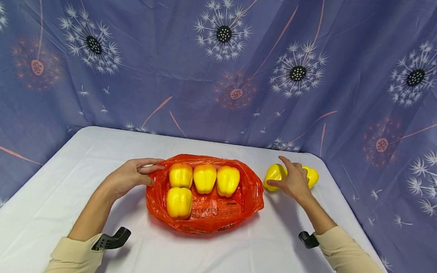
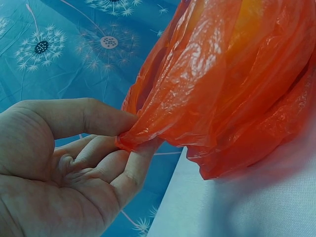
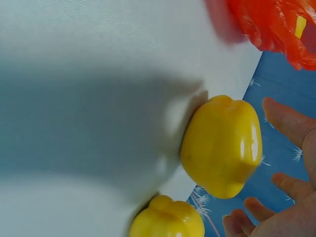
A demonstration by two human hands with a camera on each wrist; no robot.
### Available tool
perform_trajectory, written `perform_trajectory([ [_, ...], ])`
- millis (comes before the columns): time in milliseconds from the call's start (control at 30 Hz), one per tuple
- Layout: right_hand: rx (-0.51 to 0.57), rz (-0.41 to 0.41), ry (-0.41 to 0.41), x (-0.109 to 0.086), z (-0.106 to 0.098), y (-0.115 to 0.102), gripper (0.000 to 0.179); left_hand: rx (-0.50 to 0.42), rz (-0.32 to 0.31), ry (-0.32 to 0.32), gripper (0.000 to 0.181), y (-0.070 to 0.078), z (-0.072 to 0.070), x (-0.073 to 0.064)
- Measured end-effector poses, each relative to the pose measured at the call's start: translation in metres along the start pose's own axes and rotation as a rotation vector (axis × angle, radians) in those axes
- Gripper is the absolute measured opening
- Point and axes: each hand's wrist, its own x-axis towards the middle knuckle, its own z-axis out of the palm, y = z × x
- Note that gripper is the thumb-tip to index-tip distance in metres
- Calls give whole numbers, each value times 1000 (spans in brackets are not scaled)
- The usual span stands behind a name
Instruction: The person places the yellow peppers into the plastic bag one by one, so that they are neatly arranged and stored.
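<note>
A red plastic bag [image 1: 215, 216] lies spread on the table with its mouth up. Inside it sit several yellow bell peppers [image 1: 205, 178], three in a back row and one in front at the left. My left hand [image 1: 131, 175] pinches the bag's left rim between thumb and fingers; in the left wrist view the thin film [image 2: 197, 98] bunches at the fingertips. Over at the right, my right hand [image 1: 294, 180] hovers with spread fingers beside a yellow bell pepper [image 3: 222, 145], a gap showing between them. Another yellow pepper [image 1: 310, 176] is partly hidden behind that hand.
A white cloth covers the table [image 1: 63, 175]. Behind and at both sides hangs a blue curtain [image 1: 153, 39] with dandelion prints. Black wrist devices [image 1: 112, 240] sit at both cuffs.
</note>
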Motion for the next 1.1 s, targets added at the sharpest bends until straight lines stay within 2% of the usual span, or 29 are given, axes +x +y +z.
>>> perform_trajectory([
  [433,-11,33,-18,-2,10,8,96,14,1,3,74,-1,0,0],
  [1100,-1,-3,17,-1,14,14,92,13,-4,3,73,-1,0,1],
])
